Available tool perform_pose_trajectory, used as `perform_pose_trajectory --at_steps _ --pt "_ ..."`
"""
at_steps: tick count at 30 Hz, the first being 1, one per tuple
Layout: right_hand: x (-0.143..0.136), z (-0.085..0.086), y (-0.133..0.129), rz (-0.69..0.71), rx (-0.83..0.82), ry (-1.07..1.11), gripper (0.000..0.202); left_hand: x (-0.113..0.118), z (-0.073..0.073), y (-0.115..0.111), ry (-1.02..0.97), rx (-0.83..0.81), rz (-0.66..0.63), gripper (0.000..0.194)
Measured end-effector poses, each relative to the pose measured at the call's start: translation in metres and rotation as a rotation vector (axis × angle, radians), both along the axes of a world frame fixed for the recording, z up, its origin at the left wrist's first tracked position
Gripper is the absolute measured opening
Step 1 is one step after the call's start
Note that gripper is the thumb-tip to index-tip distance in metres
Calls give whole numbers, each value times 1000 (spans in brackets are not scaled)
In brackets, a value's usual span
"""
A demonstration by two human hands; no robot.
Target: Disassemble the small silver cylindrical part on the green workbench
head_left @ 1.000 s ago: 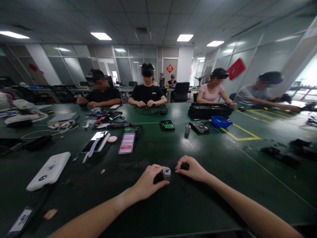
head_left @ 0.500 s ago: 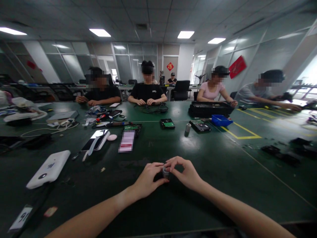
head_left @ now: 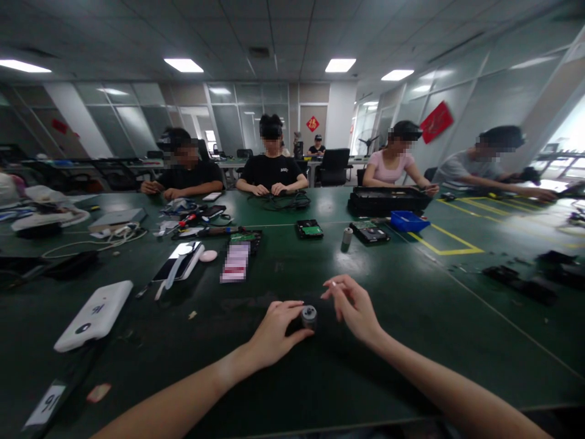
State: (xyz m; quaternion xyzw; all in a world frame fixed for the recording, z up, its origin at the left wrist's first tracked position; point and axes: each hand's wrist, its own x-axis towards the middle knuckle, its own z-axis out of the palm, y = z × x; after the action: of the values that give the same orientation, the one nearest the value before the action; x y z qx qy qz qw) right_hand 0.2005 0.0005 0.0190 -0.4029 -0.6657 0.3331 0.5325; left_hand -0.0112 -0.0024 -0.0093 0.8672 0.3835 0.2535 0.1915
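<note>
Left hand (head_left: 277, 332): thumb and fingers grip the upright metal cylinder (head_left: 309, 317), whose lower side is indistinct; right hand (head_left: 354, 308): partly open, apparently unladen, fingertips overlapping.

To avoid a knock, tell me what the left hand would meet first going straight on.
The left hand has the metal cylinder between thumb and fingers, so that comes first; beyond it, probably the right hand, though depth is unclear.
</note>
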Motion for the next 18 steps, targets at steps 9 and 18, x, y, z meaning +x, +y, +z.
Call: perform_pose_trajectory --at_steps 9,18 --pt "2 -11 5 108 -68 -26 25 1 -1 0 -2 -5 -6 35" --pt "-11 -11 -6 225 44 -204 30 0 -1 -1 -29 -5 -12 37"
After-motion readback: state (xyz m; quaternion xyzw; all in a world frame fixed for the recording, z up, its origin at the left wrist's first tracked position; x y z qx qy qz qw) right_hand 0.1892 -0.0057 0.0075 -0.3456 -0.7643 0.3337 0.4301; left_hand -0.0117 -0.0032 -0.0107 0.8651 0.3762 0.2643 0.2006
